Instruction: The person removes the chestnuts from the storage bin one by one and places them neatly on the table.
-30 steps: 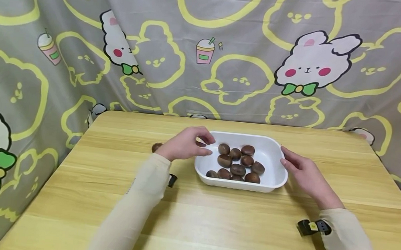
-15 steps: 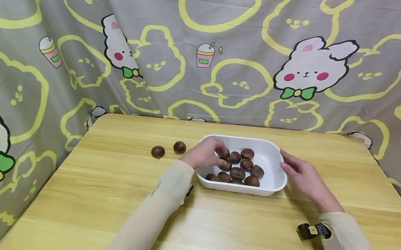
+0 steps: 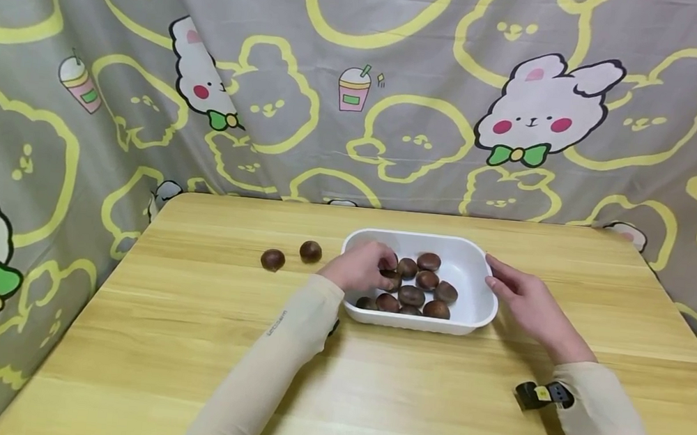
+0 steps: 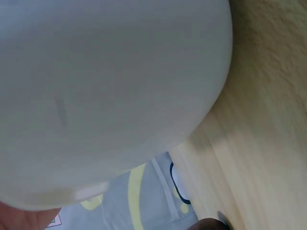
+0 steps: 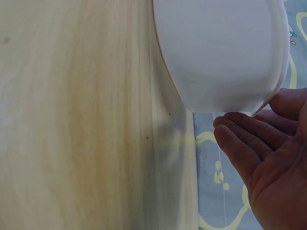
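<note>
A white rectangular tray [image 3: 474, 286] holds several brown chestnuts [image 3: 412, 296] on its floor. My left hand [image 3: 361, 266] reaches over the tray's left rim, with thumb and fingers curled about a chestnut [image 3: 390, 280] at the left of the group; the fingers partly cover it. At the tray's right end, my right hand [image 3: 529, 305] touches the outside near the rim, its fingers fairly straight. The right wrist view shows the fingertips against the tray wall [image 5: 220, 57] and the thumb by the rim. In the left wrist view the tray's outer wall [image 4: 110, 96] hides most of the left hand.
Two chestnuts, one nearer [image 3: 272, 260] and one farther [image 3: 310, 252], lie on the wooden table [image 3: 407, 391] left of the tray. A grey patterned curtain [image 3: 425, 71] hangs behind the table and along its left side.
My left hand has moved right from the tray's left rim down onto a chestnut inside, uncovering the two chestnuts on the table. The right hand and the tray stay in place.
</note>
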Demonstrator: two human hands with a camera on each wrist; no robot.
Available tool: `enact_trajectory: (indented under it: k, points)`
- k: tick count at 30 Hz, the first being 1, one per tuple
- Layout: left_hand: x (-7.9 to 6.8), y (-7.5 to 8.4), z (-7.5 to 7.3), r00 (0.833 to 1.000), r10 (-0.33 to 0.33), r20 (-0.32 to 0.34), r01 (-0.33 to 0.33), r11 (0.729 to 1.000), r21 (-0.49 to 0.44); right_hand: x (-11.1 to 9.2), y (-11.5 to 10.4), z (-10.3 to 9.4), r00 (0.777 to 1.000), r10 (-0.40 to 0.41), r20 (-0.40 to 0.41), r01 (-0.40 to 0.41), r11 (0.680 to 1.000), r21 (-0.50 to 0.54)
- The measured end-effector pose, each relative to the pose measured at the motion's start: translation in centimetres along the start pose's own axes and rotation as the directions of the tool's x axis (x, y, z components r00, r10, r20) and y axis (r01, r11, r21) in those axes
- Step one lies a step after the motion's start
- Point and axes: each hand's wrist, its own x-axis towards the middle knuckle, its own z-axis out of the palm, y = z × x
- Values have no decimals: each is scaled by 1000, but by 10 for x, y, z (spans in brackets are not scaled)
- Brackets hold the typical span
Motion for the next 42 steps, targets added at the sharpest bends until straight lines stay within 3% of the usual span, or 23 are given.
enact_trajectory:
  k: [18,32,42]
  points:
    - [3,1,12,997,42,-67,-31,988,151,0,0,1,1000,0,-5,0,1000,19]
    - [3,2,14,1000,-4,-4,5,985,173,0,-3,1,1000,2,-3,-2,1000,17]
    - [4,-1,13,999,34,9,-35,988,151,0,-2,1,1000,-4,-6,4,1000,17]
